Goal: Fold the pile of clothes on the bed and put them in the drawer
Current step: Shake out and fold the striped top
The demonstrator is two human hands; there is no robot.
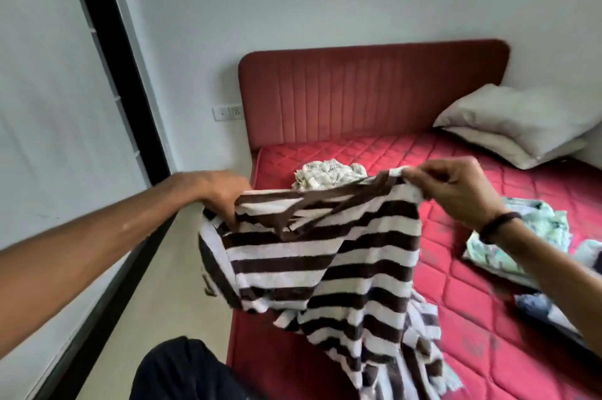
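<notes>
Both hands up — left hand [221, 194] and right hand [456, 194] pinch the striped shirt [325, 256] by its shoulders, body hanging down toward the bed [456, 269].

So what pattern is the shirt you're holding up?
The shirt has dark brown and white stripes, seen in the head view.

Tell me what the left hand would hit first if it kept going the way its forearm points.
Likely the red headboard. The left hand, gripping the striped shirt, points up and right across the mattress corner; the crumpled checked garment lies lower, though depth is unclear.
</notes>
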